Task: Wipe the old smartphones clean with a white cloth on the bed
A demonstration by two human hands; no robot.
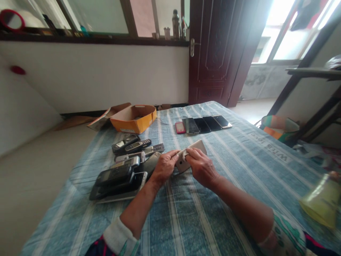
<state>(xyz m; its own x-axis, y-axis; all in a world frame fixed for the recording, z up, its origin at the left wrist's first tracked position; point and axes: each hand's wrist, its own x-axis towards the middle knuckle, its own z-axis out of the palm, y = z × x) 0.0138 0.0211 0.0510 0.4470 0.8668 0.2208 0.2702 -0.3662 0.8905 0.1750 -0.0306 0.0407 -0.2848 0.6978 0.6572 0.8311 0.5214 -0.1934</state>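
A pale, silver-gold phone is tilted above the striped blue cloth, its back facing up. My left hand grips its left end between thumb and fingers. In my right hand is a small white cloth, pinched and pressed on the phone's back. To the left of my hands lies a pile of old phones, with a keypad phone and a thick black device among them. Farther back, several dark phones lie in a row beside a small pink-edged item.
An open orange box stands at the bed's far left corner, its flap spread leftward. A yellow translucent bag lies at the right edge. Beyond the striped bed cover are a dark red door and a dark shelf frame.
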